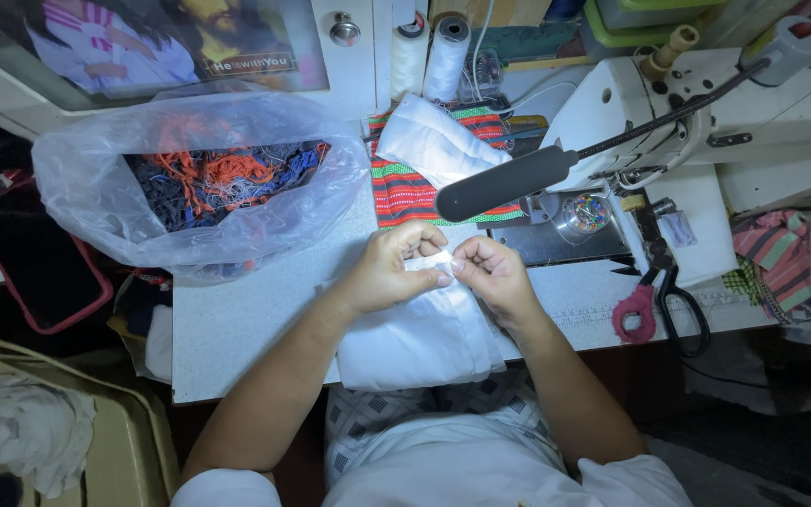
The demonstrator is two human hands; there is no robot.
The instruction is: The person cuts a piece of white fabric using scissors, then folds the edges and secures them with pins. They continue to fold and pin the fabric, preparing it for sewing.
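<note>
Left hand: the left hand (389,270) is curled shut, thumb and fingers pinched on the top edge of the white fabric (421,333), right about mid-table.

Right hand: the right hand (492,274) is closed too, fingertips nipping the same edge just beside the left one. The two hands are pretty much touching at the tips.

Where the fabric is: folded white piece lying on the sewing table (237,324), lower end hanging over the near edge toward the person's lap.

Key relation: the fabric's long axis runs from the hands back toward the body, so most of it lies below and nearer than both hands. The pinch point sits at the far end, between the hands, and neither hand looks clearly closer to it.

Behind the hands: the sewing machine (668,103) sits up and to the right, its dark lamp arm (504,183) poking over the striped red and green cloth (410,192).

Other stuff: scissors with pink handles (654,305) well apart to the right, a clear plastic bag of thread scraps (199,178) to the left, and two thread cones (429,56) at the back.
</note>
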